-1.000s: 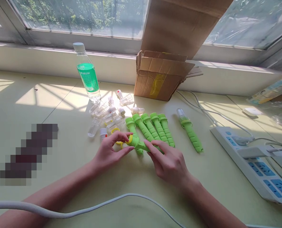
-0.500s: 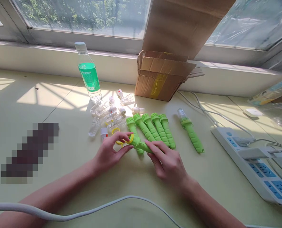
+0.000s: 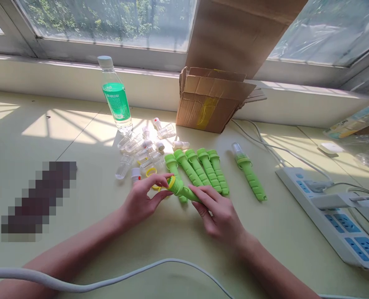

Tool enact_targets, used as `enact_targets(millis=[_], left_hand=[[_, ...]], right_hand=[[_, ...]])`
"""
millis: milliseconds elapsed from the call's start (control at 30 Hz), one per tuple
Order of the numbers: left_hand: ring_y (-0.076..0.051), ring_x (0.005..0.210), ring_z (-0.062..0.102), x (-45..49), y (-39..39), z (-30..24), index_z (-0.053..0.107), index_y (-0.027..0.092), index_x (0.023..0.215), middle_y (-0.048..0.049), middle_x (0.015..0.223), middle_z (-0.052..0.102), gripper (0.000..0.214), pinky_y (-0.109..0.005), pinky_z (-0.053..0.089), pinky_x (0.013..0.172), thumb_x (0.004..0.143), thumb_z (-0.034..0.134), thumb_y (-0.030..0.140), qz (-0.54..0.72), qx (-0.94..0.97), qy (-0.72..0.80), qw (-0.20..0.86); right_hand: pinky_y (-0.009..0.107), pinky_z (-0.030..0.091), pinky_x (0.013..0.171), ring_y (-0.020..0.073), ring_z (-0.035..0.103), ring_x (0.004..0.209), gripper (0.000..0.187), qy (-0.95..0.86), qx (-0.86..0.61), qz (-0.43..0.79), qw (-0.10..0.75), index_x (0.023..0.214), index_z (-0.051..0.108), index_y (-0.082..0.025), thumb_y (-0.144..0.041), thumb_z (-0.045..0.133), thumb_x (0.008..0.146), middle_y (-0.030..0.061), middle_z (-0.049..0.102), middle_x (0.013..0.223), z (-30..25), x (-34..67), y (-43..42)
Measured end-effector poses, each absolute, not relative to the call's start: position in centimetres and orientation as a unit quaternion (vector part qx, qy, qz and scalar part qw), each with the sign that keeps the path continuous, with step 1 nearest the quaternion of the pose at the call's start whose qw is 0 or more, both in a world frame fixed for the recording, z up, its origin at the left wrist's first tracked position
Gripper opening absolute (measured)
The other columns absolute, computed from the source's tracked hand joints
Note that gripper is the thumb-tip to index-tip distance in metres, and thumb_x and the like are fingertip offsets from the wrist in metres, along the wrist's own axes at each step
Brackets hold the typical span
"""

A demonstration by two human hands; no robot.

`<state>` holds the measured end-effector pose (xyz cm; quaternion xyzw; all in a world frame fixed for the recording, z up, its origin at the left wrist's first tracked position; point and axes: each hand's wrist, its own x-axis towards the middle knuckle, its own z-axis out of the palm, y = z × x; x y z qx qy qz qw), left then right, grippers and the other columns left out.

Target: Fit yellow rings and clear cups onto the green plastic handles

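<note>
My left hand pinches a yellow ring between thumb and fingertips, at the threaded mouth of a green ribbed plastic handle. The handle's other end lies in the closed fingers of my right hand. Just beyond, several like green handles lie side by side, threaded ends away from me. Farther right is a green handle with a clear cap on it. Left of the row are clear ribbed caps, white pieces with red dots and loose yellow rings.
A water bottle with a green label stands behind the caps. An open cardboard box is at the back. To the right lies a white power strip with plugs and cables. A white cable crosses the front, above my forearms.
The yellow ring now sits slightly lower around the threaded mouth of the held handle. Both hands have barely moved, and the other things lie as before.
</note>
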<state>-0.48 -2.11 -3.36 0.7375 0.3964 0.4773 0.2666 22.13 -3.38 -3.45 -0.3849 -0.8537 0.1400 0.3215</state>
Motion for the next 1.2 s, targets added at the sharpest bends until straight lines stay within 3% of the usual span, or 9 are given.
enact_targets(millis=[433, 700, 800, 967, 1200], left_hand=[[-0.017, 0.103, 0.065, -0.7, -2.0, -3.7, 0.053, 0.019, 0.088, -0.0072, 0.111, 0.068, 0.014, -0.03, 0.055, 0.085, 0.081, 0.065, 0.013, 0.483, 0.741, 0.391, 0.253], [-0.016, 0.1, 0.066, -0.7, -2.2, -3.8, 0.053, 0.019, 0.083, -0.0069, 0.107, 0.07, 0.014, -0.028, 0.054, 0.086, 0.08, 0.066, 0.015, 0.487, 0.745, 0.398, 0.222], [-0.017, 0.098, 0.067, -0.7, -2.2, -3.9, 0.053, 0.019, 0.084, -0.0075, 0.106, 0.07, 0.014, -0.029, 0.054, 0.085, 0.08, 0.066, 0.015, 0.491, 0.745, 0.396, 0.217], [-0.019, 0.099, 0.067, -0.9, -1.9, -3.2, 0.051, 0.019, 0.089, -0.0104, 0.109, 0.069, 0.018, -0.032, 0.055, 0.082, 0.08, 0.066, 0.018, 0.465, 0.761, 0.386, 0.238], [-0.021, 0.096, 0.068, -1.5, -1.8, -2.3, 0.049, 0.019, 0.091, -0.0123, 0.111, 0.068, 0.019, -0.035, 0.055, 0.08, 0.079, 0.065, 0.019, 0.423, 0.774, 0.378, 0.282]], right_hand=[[0.031, 0.05, 0.071, 0.019, 0.061, 0.084, 0.039, -0.819, -0.396, 0.239, 0.34, 0.128, 0.053, -0.017, -0.011, 0.047, 0.09, 0.0098, 0.061, 0.099, -3.4, 21.8, -3.5], [0.031, 0.048, 0.072, 0.0194, 0.061, 0.084, 0.028, -0.763, -0.43, 0.334, 0.35, 0.116, 0.062, -0.017, -0.02, 0.052, 0.089, 0.0078, 0.066, 0.095, -3.3, 21.7, -3.7], [0.029, 0.046, 0.062, 0.0177, 0.059, 0.073, 0.029, -0.713, -0.472, 0.395, 0.337, 0.113, 0.065, -0.017, -0.028, 0.054, 0.089, 0.006, 0.066, 0.084, -3.2, 21.5, -3.8], [0.023, 0.03, 0.043, 0.0105, 0.041, 0.047, 0.038, -0.598, -0.511, 0.533, 0.311, 0.116, 0.065, -0.017, -0.039, 0.057, 0.086, -0.0022, 0.051, 0.055, -3.0, 21.4, -3.9], [0.021, 0.028, 0.038, 0.0077, 0.04, 0.046, 0.04, -0.507, -0.496, 0.63, 0.316, 0.113, 0.065, -0.017, -0.041, 0.063, 0.081, 0.0026, 0.063, 0.074, -2.5, 21.2, -3.9]])
